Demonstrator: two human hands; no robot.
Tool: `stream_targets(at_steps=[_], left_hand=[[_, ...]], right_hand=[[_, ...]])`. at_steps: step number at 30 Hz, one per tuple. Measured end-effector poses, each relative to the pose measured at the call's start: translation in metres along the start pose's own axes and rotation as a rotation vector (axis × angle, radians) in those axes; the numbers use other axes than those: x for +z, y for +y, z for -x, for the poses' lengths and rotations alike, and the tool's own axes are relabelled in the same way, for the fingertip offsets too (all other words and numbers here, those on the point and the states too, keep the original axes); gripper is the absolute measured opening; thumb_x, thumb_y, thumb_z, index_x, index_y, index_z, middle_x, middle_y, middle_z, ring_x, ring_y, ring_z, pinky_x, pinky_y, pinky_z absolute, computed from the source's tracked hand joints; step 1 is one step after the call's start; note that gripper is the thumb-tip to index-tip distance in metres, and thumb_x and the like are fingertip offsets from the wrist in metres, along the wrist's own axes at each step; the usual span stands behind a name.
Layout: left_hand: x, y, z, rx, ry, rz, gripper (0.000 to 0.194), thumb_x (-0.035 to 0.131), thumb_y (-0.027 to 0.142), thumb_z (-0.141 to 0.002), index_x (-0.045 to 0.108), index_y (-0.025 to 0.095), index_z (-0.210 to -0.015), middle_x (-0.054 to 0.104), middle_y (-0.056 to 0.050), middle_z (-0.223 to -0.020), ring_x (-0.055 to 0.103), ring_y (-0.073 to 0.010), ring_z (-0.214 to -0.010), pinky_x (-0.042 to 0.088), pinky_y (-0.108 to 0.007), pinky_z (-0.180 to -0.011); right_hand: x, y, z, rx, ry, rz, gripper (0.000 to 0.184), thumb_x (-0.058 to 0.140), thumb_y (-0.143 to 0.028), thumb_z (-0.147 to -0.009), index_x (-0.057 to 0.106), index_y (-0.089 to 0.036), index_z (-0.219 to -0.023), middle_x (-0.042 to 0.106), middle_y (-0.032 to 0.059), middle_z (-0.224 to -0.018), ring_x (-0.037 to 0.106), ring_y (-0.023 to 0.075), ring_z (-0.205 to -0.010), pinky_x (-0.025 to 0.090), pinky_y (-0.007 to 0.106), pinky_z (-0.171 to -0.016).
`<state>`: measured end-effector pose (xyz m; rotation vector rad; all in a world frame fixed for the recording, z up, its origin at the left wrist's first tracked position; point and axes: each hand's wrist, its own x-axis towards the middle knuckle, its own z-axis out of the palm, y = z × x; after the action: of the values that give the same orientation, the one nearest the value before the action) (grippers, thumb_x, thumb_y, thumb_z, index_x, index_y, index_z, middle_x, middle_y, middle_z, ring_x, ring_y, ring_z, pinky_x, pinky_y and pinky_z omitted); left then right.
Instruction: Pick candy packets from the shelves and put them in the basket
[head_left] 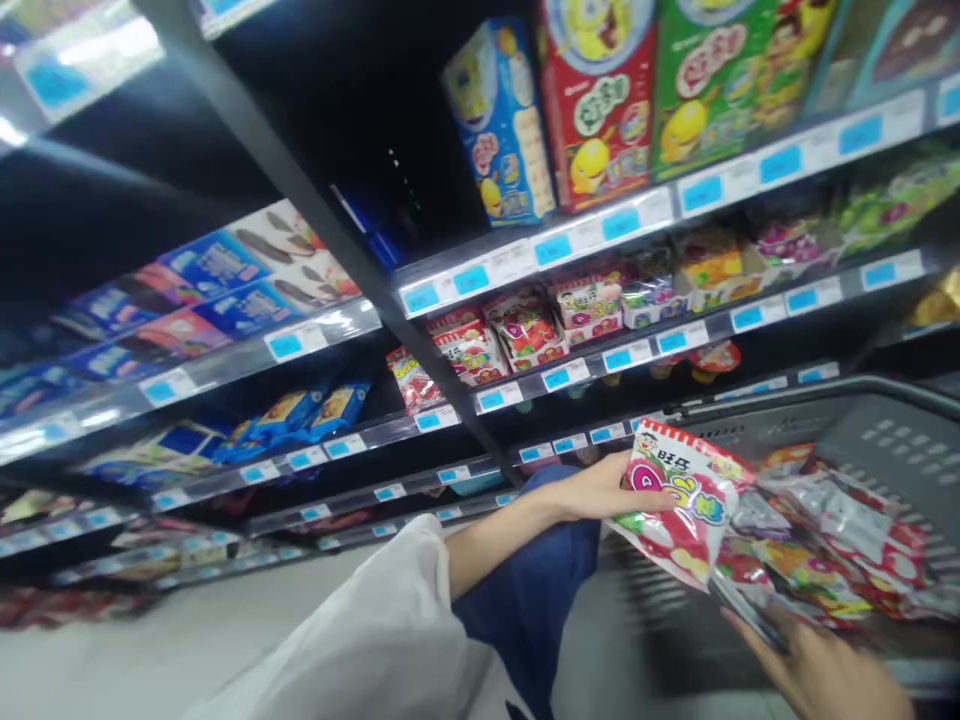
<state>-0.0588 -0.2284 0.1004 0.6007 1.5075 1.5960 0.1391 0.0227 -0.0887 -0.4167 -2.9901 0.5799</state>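
My left hand (600, 488) grips the left edge of a red and white gummy candy bag (679, 500), thumb across its printed front. The bag is tilted and held over the near side of a grey shopping basket or cart (870, 425). Several shiny candy bags (817, 575) in red, orange and silver lie inside it. At the lower right, my right hand (825, 665) is closed around a dark, narrow bar-like object (750, 612) just below the held bag. Blur keeps me from telling exactly what that object is.
Shelves with blue price labels (566, 373) run along the far side. Small candy bags (525, 325) stand in boxes on a middle shelf, with red and green cartons (600, 110) above. Blue packets (304, 410) lie to the left. Pale floor (135, 660) shows at lower left.
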Motion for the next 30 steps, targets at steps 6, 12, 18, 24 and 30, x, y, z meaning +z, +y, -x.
stream_targets(at_steps=[6,12,18,24,30], left_hand=[[0.005,0.021,-0.017,0.226,0.138,-0.197,0.053,0.072,0.049,-0.088,0.061,0.014,-0.127,0.068,-0.015,-0.130,0.067,-0.0266,-0.114,0.053,-0.039,-0.100],[0.001,0.019,-0.006,0.270,0.353,-0.503,0.054,0.065,0.050,-0.091,0.058,0.015,-0.131,0.072,-0.013,-0.122,0.069,-0.0284,-0.110,0.052,-0.039,-0.098],[-0.007,0.001,0.015,0.300,0.437,0.105,0.059,0.076,0.056,-0.082,0.064,0.013,-0.122,0.072,-0.014,-0.123,0.070,-0.0260,-0.107,0.054,-0.037,-0.097],[-0.002,-0.004,0.018,0.202,0.642,0.345,0.061,0.081,0.057,-0.076,0.068,0.013,-0.116,0.076,-0.012,-0.108,0.073,-0.0258,-0.094,0.055,-0.041,-0.097],[0.042,0.007,0.014,0.029,0.294,-0.275,0.062,0.070,0.063,-0.083,0.066,0.013,-0.118,0.073,-0.011,-0.118,0.070,-0.0268,-0.103,0.054,-0.037,-0.097]], right_hand=[[-0.033,-0.007,-0.028,-0.157,-0.368,0.182,0.039,0.054,-0.046,-0.078,0.078,-0.042,-0.109,0.077,0.0121,-0.098,0.074,0.0313,-0.075,0.056,0.042,-0.063],[-0.031,-0.010,-0.030,-0.060,-0.390,0.182,0.055,0.034,-0.065,-0.092,0.073,-0.027,-0.101,0.075,0.0146,-0.096,0.075,0.0375,-0.094,0.059,0.050,-0.080],[-0.039,-0.003,-0.031,-0.148,-0.394,0.227,0.045,0.047,-0.060,-0.093,0.074,-0.027,-0.104,0.075,0.0145,-0.101,0.075,0.0333,-0.096,0.059,0.042,-0.079],[-0.057,-0.035,-0.034,-0.057,-0.367,0.295,0.054,0.047,-0.064,-0.098,0.073,-0.016,-0.098,0.075,0.0183,-0.098,0.074,0.0320,-0.096,0.052,0.036,-0.082],[-0.075,-0.067,-0.014,0.140,-0.301,-0.007,0.053,0.067,-0.062,-0.090,0.070,-0.010,-0.095,0.074,0.0232,-0.106,0.070,0.0329,-0.107,0.050,0.033,-0.090]])
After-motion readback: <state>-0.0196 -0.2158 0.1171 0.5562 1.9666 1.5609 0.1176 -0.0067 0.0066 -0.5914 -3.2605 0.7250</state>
